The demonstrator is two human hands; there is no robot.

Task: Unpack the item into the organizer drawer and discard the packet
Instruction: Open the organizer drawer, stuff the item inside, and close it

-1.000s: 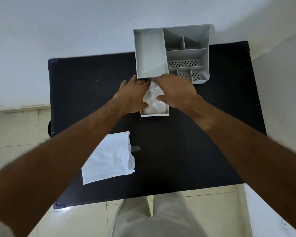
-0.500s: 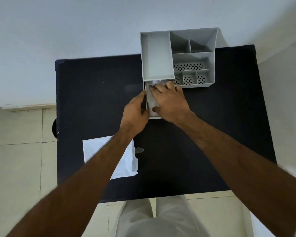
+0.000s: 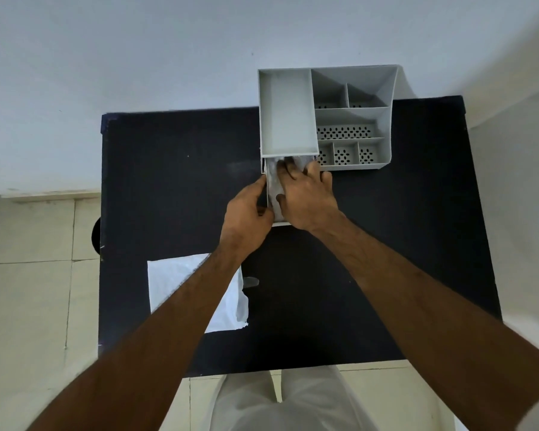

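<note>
1. Nearest my camera I see the person's pale trousers (image 3: 280,399) at the bottom edge, with tiled floor (image 3: 28,306) on either side.
2. Both bare forearms reach forward over the black table (image 3: 168,181), which stands against a white wall (image 3: 137,57).
3. On the near left part of the table lies the white packet (image 3: 171,281), flat and partly covered by the left forearm; no hand touches it. A small grey mark sits just beside its right edge.
4. Further out, the left hand (image 3: 246,216) rests against the left wall of the pulled-out organizer drawer (image 3: 279,223), fingers curled narrow around that edge, thumb near the front corner.
5. The right hand (image 3: 305,194) lies palm down inside the drawer, fingers spread loosely and pressed on the item (image 3: 273,181), a pale, crinkled thing that fills the drawer's left side. I cannot tell whether the fingers pinch it or merely press it flat.
6. Farthest away stands the grey organizer (image 3: 386,119), its drawer projecting toward me from below the large left compartment; the compartments to the right have perforated bottoms.
</note>
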